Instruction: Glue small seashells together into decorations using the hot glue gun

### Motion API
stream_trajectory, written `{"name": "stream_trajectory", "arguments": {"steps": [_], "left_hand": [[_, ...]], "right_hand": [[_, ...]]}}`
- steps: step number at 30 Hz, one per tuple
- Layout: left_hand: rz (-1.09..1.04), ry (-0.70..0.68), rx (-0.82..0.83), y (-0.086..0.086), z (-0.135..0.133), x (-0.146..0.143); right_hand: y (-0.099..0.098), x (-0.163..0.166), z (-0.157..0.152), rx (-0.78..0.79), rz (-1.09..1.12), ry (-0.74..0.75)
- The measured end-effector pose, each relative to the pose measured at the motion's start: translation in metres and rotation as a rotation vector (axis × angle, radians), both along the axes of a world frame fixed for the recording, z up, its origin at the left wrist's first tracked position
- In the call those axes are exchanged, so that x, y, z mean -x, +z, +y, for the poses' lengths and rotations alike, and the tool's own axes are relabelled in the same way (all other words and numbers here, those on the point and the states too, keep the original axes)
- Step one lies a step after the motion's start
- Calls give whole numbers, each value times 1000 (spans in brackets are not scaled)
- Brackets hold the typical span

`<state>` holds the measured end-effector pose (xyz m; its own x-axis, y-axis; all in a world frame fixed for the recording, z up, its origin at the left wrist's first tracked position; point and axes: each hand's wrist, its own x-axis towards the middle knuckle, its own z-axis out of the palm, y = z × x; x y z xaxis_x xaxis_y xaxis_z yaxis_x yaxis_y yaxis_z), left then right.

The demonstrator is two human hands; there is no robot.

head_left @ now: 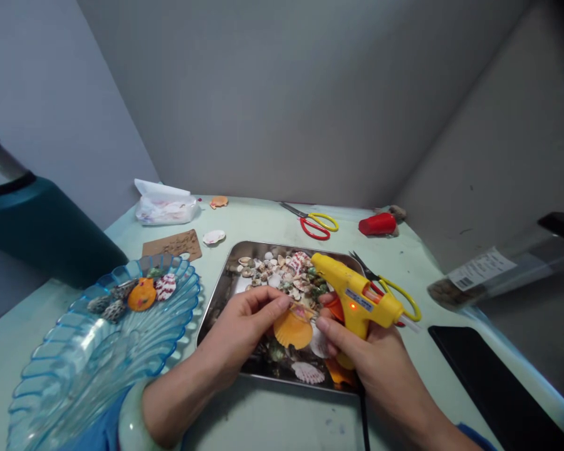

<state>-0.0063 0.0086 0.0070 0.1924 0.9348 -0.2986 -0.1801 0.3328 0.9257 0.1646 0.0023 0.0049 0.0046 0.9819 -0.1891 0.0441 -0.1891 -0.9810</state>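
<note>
The glue gun [357,294] in the right hand [380,360] is glossy yellow plastic. The orange shell [294,330] pinched by the left hand [237,332] looks ribbed and matt. Under both hands the tray [220,294] is shiny, reflective metal. Left of the left hand, the dish [75,363] is clear blue, fluted and glossy.

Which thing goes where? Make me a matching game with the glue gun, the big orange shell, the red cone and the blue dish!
1 glue gun
2 big orange shell
3 red cone
4 blue dish

A left of the metal tray
B in the right hand
C at the table's far edge
D pinched by the left hand

Pairs: 1-B, 2-D, 3-C, 4-A
</note>
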Motion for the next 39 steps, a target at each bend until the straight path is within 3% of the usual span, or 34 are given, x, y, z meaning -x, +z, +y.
{"name": "stream_trajectory", "arguments": {"steps": [13, 20, 27, 39], "left_hand": [[-22, -24, -16, -4, -1, 1], [24, 20, 54, -5, -1, 0], [78, 55, -14, -1, 0, -2], [283, 168, -138, -3, -1, 1]], "right_hand": [[-3, -1, -1, 0, -112, 11], [-7, -2, -1, -15, -23, 46], [-7, -1, 1, -40, 73, -1], [-9, -2, 1, 10, 42, -4]]}}
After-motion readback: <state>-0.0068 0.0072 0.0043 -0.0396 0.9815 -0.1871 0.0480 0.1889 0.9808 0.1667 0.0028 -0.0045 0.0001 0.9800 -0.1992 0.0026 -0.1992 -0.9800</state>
